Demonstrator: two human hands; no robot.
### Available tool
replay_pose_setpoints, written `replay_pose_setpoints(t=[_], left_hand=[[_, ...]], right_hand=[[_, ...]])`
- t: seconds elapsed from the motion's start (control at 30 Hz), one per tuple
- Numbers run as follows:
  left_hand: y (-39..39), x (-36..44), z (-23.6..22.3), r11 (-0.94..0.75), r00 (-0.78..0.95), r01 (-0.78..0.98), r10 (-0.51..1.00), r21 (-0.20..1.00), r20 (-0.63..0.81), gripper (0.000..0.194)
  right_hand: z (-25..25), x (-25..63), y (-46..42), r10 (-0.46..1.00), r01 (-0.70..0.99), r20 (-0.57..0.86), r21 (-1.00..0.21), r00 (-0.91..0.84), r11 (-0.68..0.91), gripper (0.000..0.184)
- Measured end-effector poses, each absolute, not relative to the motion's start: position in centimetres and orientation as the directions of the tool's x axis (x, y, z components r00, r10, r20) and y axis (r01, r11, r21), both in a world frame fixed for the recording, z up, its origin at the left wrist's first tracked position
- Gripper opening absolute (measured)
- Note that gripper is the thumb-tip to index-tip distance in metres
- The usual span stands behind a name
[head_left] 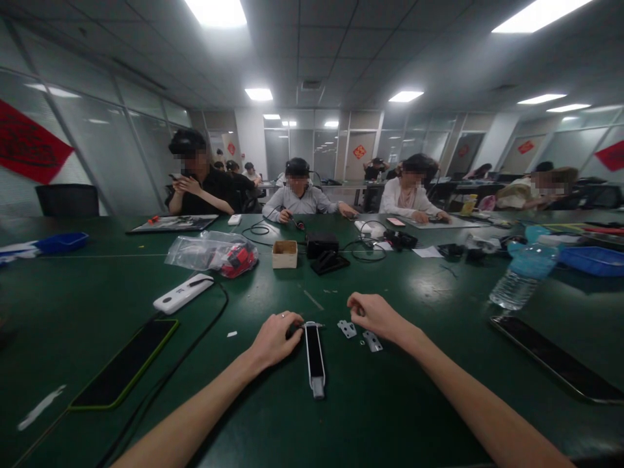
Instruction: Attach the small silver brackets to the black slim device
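A slim white device (315, 357) with a long dark face lies on the green table in front of me. A thin crosspiece sits at its far end, and a short grey stub at its near end. My left hand (279, 338), a ring on one finger, pinches at the far left corner of the device with thumb and forefinger. To the right, my right hand (373, 314) is raised slightly, fingers curled together; whatever they hold is hidden. Below it lie a silvery metal plate (347, 329), a second metal plate (373, 341) and a tiny ring (362, 342).
On my left are a green-edged phone (124, 364), a white power bank (182, 294) and its black cable. A plastic bag (209, 252), small box (285, 255) and black case (322, 246) stand ahead. Rightward: a water bottle (519, 279) and dark phone (556, 357). Several people sit opposite.
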State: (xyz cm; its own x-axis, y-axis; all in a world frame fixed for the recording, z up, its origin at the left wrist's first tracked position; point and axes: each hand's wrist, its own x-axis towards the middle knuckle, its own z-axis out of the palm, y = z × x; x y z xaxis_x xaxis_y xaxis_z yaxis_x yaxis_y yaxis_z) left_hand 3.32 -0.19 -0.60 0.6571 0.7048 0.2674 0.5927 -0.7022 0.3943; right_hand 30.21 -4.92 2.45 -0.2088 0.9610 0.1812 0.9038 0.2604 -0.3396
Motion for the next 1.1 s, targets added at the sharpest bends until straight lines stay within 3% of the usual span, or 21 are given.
replay_pose_setpoints(t=[0.1,0.3,0.83,1.1], left_hand=[[-0.3,3.4,-0.5,-0.696,0.65,0.602,0.712,0.391,0.266,0.018],[0.0,3.3,-1.0,-0.717,0.661,0.587,0.693,0.376,0.288,0.019],[0.0,3.3,-1.0,-0.719,0.667,0.591,0.69,0.365,0.28,0.018],[0.2,3.2,-1.3,-0.722,0.665,0.587,0.688,0.366,0.29,0.019]], right_hand=[[1.6,28.4,-5.0,0.916,0.852,0.275,-0.36,-0.292,0.38,0.021],[0.4,25.8,-5.3,0.853,0.785,0.319,-0.35,-0.413,0.511,0.021],[0.4,25.5,-4.9,0.836,0.809,0.276,-0.239,-0.474,0.537,0.02],[0.6,25.2,-5.2,0.861,0.824,0.237,-0.263,-0.449,0.502,0.021]])
